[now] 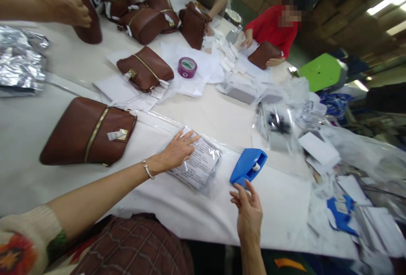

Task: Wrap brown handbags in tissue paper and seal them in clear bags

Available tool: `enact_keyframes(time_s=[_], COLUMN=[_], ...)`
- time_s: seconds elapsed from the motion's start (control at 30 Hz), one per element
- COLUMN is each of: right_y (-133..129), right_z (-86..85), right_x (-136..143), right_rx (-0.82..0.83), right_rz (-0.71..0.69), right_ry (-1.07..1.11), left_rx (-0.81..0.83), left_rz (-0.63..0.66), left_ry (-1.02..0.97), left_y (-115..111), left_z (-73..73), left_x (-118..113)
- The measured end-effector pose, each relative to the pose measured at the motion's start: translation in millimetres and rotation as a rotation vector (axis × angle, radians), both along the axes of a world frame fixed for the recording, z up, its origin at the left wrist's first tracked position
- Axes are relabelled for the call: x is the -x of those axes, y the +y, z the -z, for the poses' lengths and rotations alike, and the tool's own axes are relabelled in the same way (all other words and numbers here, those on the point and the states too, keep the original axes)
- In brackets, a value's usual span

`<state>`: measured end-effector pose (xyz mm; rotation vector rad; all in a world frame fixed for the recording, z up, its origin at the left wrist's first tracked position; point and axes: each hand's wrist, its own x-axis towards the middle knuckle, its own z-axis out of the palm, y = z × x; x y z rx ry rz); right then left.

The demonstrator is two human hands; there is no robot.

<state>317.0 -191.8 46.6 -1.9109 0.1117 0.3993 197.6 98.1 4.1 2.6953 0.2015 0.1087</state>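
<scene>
Fingers spread, my left hand [179, 150] lies flat on a clear plastic bag [201, 163] printed with dark text. The bag rests on the white-covered table in front of me. My right hand [249, 205] is raised with its fingers apart and nothing held in them. Just beyond its fingertips is a blue tape dispenser [247, 166]; whether they touch it I cannot tell. Left of my left hand lies a brown handbag [87, 133] with a gold zip and a white-wrapped tag.
Another brown bag [146, 69] lies on papers beside a purple tape roll [187, 67]. Silver packaging [20, 61] is at left. Co-workers' hands [63, 9] handle bags at the back; a person in red [269, 30] holds one. Plastic and a second blue dispenser [342, 212] clutter the right.
</scene>
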Motion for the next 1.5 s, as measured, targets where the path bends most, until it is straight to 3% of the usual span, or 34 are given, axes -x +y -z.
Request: enact_keyframes(time_s=[0.1,0.17,0.37,0.47,0.6,0.7,0.83,0.97,1.1,1.2,1.27,1.43,1.5], right_y=[-41,-53,-32,-25,-35,-50,-63,-67,-75,-70,-51,39,75], right_z=[-3.8,2.6,42.7,49.9,43.0,42.4,60.8,75.1,61.1,39.3,22.5,-19.6,-27.4], right_x=[-38,-60,-92,-93,-73,-50,-37,-50,-57,-41,-24,9,6], right_rx=[0.134,0.171,0.119,0.092,0.018,-0.068,-0.116,-0.030,0.187,0.334,0.352,0.336,0.468], right_rz=[0.207,0.240,0.214,0.300,0.375,0.339,0.268,0.289,0.255,0.136,-0.074,-1.006,-1.283], right_ry=[-0.227,-0.221,-0.110,-0.156,-0.235,-0.186,-0.017,0.041,0.013,-0.001,-0.061,-0.306,-0.375], left_rx=[0.018,0.021,0.030,0.022,-0.011,-0.026,-0.030,-0.037,-0.036,-0.015,-0.005,-0.003,-0.008], left_rz=[0.005,0.008,-0.009,-0.011,0.007,0.017,0.018,0.024,0.012,0.002,-0.002,-0.027,-0.023], left_ry=[-0.018,-0.033,-0.033,-0.039,-0.024,-0.011,0.003,0.000,-0.009,-0.021,-0.046,-0.058,-0.060], left_y=[1,1,0,-1,0,0,0,-1,-1,-2,-2,-3,-3], left_z=[0.7,0.1,-2.7,-2.5,-1.5,-0.8,-1.5,-5.2,-8.5,-7.8,-5.8,-0.9,-0.1], left_x=[-2,-2,-1,-1,0,0,1,1,1,2,2,3,3])
